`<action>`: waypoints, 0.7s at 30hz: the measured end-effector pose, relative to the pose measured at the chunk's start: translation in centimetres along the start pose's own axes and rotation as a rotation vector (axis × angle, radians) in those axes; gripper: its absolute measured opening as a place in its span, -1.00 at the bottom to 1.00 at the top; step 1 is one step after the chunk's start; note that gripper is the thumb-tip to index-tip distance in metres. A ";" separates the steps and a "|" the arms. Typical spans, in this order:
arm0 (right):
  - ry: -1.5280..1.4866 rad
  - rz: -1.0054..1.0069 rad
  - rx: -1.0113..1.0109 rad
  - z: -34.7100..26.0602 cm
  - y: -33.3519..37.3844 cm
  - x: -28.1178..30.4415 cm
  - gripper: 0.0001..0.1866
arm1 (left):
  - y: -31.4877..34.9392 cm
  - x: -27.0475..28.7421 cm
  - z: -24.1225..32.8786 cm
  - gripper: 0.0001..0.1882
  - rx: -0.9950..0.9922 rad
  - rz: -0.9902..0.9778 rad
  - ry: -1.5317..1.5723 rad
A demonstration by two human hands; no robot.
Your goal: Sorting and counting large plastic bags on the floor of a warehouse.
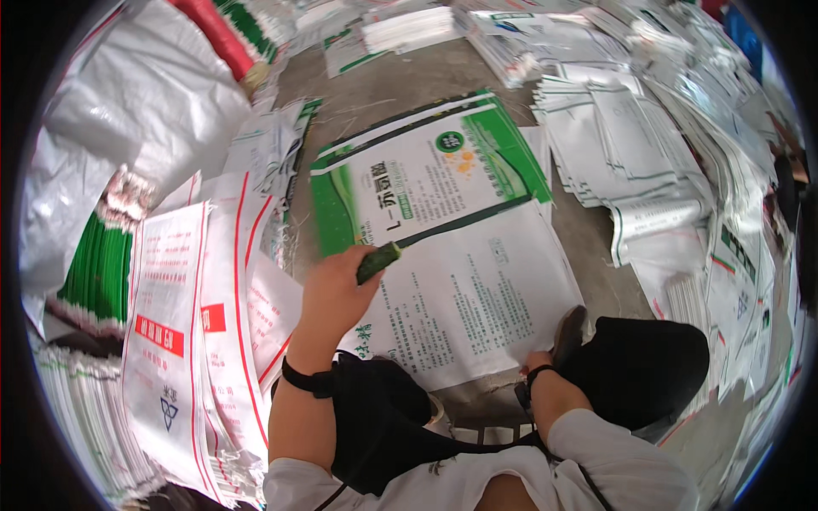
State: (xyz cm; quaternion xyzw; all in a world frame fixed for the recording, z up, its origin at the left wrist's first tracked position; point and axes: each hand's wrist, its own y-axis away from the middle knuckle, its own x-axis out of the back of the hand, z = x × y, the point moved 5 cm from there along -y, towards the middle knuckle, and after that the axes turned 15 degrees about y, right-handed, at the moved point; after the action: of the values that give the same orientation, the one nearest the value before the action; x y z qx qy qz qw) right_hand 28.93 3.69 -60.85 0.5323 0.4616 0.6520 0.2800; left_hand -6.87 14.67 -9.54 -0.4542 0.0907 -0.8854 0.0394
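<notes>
Left hand (341, 279): fingers curled round a short, dark-green object (378, 263), pinched firmly at its lower end while the other end projects toward the right; its exact kind cannot be told from where I stand. The hand is poised over the left part of the work, by the seam between a green-and-white printed sack (417, 192) and a white panel with green print (477, 298). Whether these are one piece or two overlapping is unclear. Right hand (535, 364): low, at the near right corner of the white panel, beside a brown shoe (569, 334); its fingers are largely hidden, so I cannot tell whether they are spread or gripping the edge.

The sack and panel lie flat on a grey floor (366, 95), directly before the seated person. Around them are piled white sacks (626, 140) at right, red-and-white sacks (166, 341) at left, and a large silvery-white bag (153, 94) at upper left, near a red bundle (211, 36).

Counted: two hands, two dark wristbands (307, 380), one on each wrist, one dark-green object, one silvery bag and one shoe in sight. The piled sacks overlap too closely to number.
</notes>
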 end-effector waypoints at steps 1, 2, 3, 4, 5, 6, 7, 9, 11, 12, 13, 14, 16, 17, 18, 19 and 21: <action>0.025 0.002 0.011 0.0 1.0 0.3 -0.63 | 0.2 0.1 0.1 -0.68 0.002 -0.001 0.013; 0.135 0.066 0.070 -0.5 2.6 0.7 -0.67 | 0.5 0.3 0.3 -0.68 0.004 -0.007 0.025; 0.241 0.140 0.127 -1.0 3.4 1.7 -0.70 | 0.7 0.7 0.4 -0.68 0.015 0.009 0.019; 0.255 0.143 0.125 -0.8 2.6 1.4 -0.70 | 0.8 0.7 0.4 -0.67 0.062 -0.021 0.024; 0.260 0.117 0.112 -0.6 1.6 1.1 -0.71 | 0.9 0.7 0.3 -0.66 0.108 -0.052 0.029; 0.263 0.088 0.101 -0.5 0.3 0.5 -0.72 | 1.1 1.0 0.4 -0.66 0.114 -0.043 0.031; 0.274 0.094 0.107 -0.9 -0.4 1.0 -0.72 | 1.2 1.5 0.5 -0.66 0.116 -0.036 0.022; 0.366 0.152 0.168 -1.6 -1.5 2.1 -0.72 | 1.2 2.1 0.6 -0.65 0.111 -0.023 0.014; 0.088 0.185 0.109 0.1 -3.7 2.0 -0.73 | 0.5 2.0 1.5 -0.64 0.091 -0.027 0.026; -0.182 0.212 0.082 1.2 -4.1 2.0 -0.74 | 0.4 1.9 1.9 -0.64 0.069 -0.024 0.040; -0.379 0.041 -0.032 -2.9 -0.8 4.3 -0.79 | 2.1 2.4 0.2 -0.64 0.111 -0.008 0.011; -0.377 0.050 -0.038 -3.6 0.5 6.2 -0.79 | 2.4 2.8 0.2 -0.65 0.101 0.011 0.019; 0.099 0.259 0.285 -5.5 2.7 9.5 -0.81 | 2.4 2.8 0.5 -0.66 0.059 0.035 0.020; 0.202 0.318 0.340 -6.0 3.6 11.1 -0.85 | 2.5 2.9 0.7 -0.68 0.031 0.055 0.011; 0.303 0.377 0.384 -6.0 4.4 12.9 -0.85 | 2.3 2.8 1.1 -0.68 0.010 0.054 0.024; 0.373 0.469 0.396 -6.4 5.5 14.7 -0.85 | 2.4 2.9 1.2 -0.69 0.032 0.046 0.029; 0.380 0.547 0.352 -6.1 5.7 17.7 -0.82 | 2.1 3.0 1.9 -0.69 0.010 0.027 0.050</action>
State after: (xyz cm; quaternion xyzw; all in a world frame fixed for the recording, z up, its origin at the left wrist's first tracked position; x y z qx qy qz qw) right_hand 18.96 14.59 -48.06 0.5453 0.4510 0.7007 -0.0909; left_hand -7.05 11.94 -6.48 -0.4304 0.0933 -0.8963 0.0512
